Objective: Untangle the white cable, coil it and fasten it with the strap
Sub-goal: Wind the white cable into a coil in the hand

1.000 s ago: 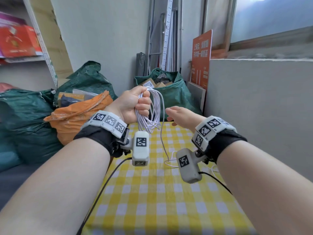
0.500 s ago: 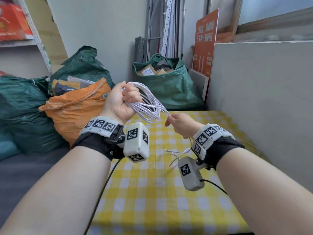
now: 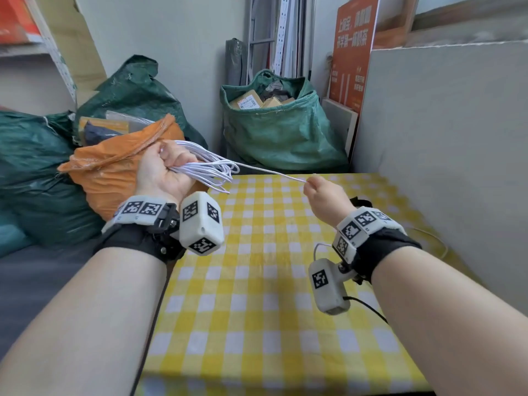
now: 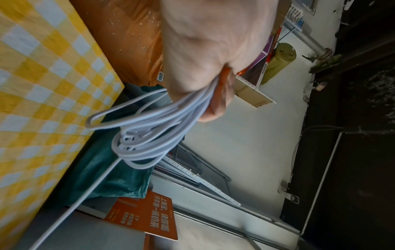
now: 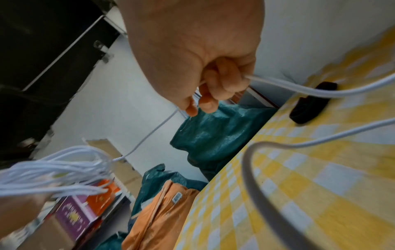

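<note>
- The left hand [image 3: 163, 170] is raised past the bench's left edge, fingers curled round a bundle of loops of the white cable [image 3: 211, 171].
- One taut strand runs rightward above the yellow-checked bench [image 3: 257, 295].
- The right hand [image 3: 325, 195] pinches that strand.
- A black strap [image 5: 310, 103] lies on the bench beyond.

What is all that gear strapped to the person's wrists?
Both forearms are bare, no sleeves. Each wrist wears a black fabric band topped by a white bracelet of square black-and-white markers. A small white camera box, also marker-printed, hangs below each wrist, trailing a thin black cable.
</note>
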Demonstrator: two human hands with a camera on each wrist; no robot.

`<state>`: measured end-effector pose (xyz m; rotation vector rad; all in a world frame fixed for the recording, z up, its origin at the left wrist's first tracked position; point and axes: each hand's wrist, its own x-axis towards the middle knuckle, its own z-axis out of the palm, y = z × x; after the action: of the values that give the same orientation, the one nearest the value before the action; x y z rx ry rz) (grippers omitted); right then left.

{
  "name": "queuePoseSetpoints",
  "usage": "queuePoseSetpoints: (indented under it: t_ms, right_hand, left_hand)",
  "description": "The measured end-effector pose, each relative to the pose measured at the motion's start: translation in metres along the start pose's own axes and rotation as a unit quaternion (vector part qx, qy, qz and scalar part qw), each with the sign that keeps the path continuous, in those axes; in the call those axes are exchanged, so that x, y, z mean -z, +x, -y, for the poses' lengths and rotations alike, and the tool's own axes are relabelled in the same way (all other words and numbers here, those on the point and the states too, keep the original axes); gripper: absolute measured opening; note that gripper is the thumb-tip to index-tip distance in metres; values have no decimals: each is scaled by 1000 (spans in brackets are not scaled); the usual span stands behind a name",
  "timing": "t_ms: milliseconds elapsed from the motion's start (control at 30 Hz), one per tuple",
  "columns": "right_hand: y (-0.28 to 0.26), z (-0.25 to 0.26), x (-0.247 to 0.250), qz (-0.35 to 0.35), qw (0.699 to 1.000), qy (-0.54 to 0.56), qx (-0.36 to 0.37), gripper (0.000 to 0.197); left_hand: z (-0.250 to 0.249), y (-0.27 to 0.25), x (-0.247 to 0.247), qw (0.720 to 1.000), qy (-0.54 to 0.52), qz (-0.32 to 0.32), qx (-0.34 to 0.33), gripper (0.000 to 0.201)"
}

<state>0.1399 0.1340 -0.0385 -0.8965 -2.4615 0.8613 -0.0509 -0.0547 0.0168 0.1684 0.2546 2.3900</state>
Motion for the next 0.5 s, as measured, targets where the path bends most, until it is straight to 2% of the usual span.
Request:
queuePoseSetpoints:
  t_ms: [33,100,167,233,300,367,433,500]
  right_hand:
    - [-1,3,-2,3,999,-32,8,25]
    - [-3,13,-7,56,988,-143,15,29]
    - [-4,24,-14,118,961,-248,30,32]
    - [-6,33,-20,164,940,-294,60,32]
    - [-9,42,-23,189,930,-301,98,34]
    - [-12,51,-22,196,933,-267,143,32]
    - [-18,61,-17,178,945,-200,189,23]
    - [-22,66,-13,144,956,-134,220,12]
  left_hand:
    - [5,0,2,1000,6,8,14,47]
    - [14,-1,4,999,25,17,36,44]
    - [23,-2,5,996,77,18,44,43]
    - [33,-4,3,985,159,25,63,40]
    - [43,-7,2,962,256,33,83,35]
    - [57,-12,2,931,353,29,84,37]
    - [72,-19,3,896,439,18,59,35]
    - [83,-27,4,875,483,10,44,31]
